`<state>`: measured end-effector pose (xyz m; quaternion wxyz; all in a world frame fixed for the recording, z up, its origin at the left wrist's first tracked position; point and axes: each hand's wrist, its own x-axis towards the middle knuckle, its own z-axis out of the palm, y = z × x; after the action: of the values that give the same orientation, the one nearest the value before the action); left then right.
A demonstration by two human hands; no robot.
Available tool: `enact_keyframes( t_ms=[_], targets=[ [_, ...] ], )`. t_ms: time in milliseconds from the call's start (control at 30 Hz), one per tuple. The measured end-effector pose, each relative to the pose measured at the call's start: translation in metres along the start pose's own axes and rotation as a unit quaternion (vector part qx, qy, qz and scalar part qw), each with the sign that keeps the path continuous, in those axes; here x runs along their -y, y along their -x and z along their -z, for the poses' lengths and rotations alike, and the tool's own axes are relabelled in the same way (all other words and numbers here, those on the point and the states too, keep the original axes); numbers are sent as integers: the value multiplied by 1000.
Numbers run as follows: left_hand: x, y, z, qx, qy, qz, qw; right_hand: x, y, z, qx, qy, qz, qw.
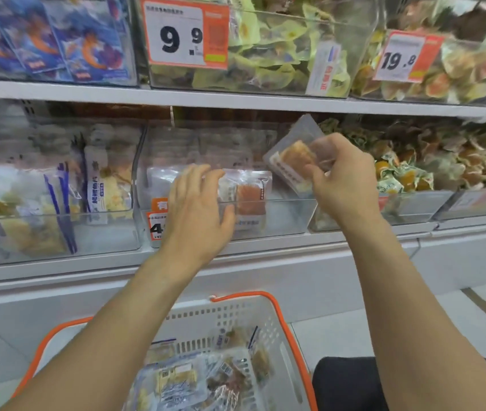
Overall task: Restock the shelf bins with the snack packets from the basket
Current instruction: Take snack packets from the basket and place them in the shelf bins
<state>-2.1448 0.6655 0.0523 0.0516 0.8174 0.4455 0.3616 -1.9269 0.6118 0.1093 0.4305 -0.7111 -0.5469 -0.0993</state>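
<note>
The right hand (343,176) pinched a clear snack packet (295,157) between thumb and curled fingers, holding it tilted just above the right end of the middle bin (283,215) on the lower shelf. The left hand (198,209) reached into the same bin with fingers straight and slightly spread, resting on or against the packets already standing there (247,191); it gripped nothing that could be seen. The step in hand looked like placing: one packet about to go in, while the left hand held the standing packets back to make room. The next move would likely call for lowering the packet over the bin's clear front wall and slipping it upright behind or beside those in place, then letting go without knocking them over. Below, the basket (277,310) with orange rim sat between the forearms and held several more packets (176,378), so the restocking seemed well short of done. Neighbouring bins to the left and right held other snacks.
</note>
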Motion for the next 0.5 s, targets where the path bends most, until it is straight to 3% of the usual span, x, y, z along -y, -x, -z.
enact_keyframes(
  t_ms=[133, 233, 333, 400, 500],
  targets=[
    [15, -21, -10, 110, -140, 3, 984, -14, -38, -37, 64, 140, 24, 988],
    [17, -22, -16, 115, -202, -12, 973, -21, -65, -74, 159, 215, 65, 961],
    [17, -22, -18, 108, -217, -9, 970, -30, -93, -105, 240, 329, 121, 905],
    [17, -23, -19, 107, -223, -10, 969, -37, -109, -127, 253, 406, 135, 868],
    [19, -23, -22, 104, -219, -4, 970, -45, -133, -160, 211, 519, 105, 822]
  ],
)
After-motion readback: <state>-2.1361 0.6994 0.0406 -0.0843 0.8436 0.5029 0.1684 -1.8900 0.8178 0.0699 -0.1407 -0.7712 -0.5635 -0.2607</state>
